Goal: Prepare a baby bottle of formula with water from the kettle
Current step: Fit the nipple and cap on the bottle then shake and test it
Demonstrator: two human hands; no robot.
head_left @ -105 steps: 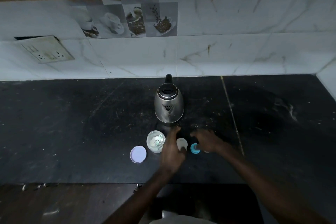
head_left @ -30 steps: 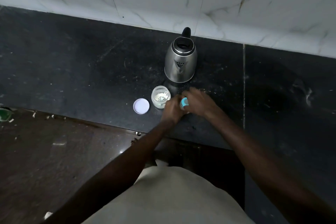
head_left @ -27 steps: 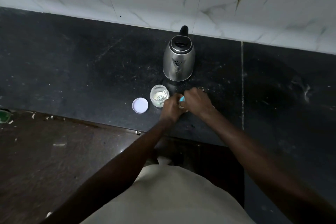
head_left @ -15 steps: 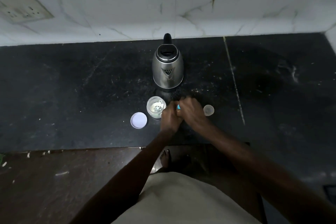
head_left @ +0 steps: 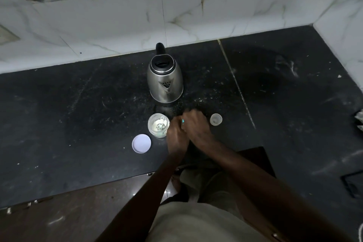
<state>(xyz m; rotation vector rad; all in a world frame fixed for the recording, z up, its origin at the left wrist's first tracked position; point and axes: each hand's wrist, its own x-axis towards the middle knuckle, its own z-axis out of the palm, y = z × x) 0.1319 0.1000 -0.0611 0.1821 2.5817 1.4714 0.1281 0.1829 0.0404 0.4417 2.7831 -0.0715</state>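
A steel kettle (head_left: pixel 165 79) with a black handle stands on the black counter (head_left: pixel 78 114), its lid open. In front of it my left hand (head_left: pixel 175 135) and my right hand (head_left: pixel 194 125) are closed together around the baby bottle, which is almost wholly hidden; only a sliver of its teal ring (head_left: pixel 182 121) shows between them. Just left of my hands stands an open formula jar (head_left: pixel 158 124) with white powder and a scoop inside. Its white lid (head_left: pixel 141 143) lies flat to the lower left. A small clear cap (head_left: pixel 215 119) sits right of my hands.
A white marble-tiled wall (head_left: pixel 196 15) runs behind the kettle and turns forward at the right. The counter's front edge runs below my hands, with brown floor beneath. Some crumpled material (head_left: pixel 359 119) lies at the far right edge.
Both hands closed together on the bottle and stay there. The clear cap now sits on the counter right of them. The camera view shifted; kettle, jar and lid have not moved.
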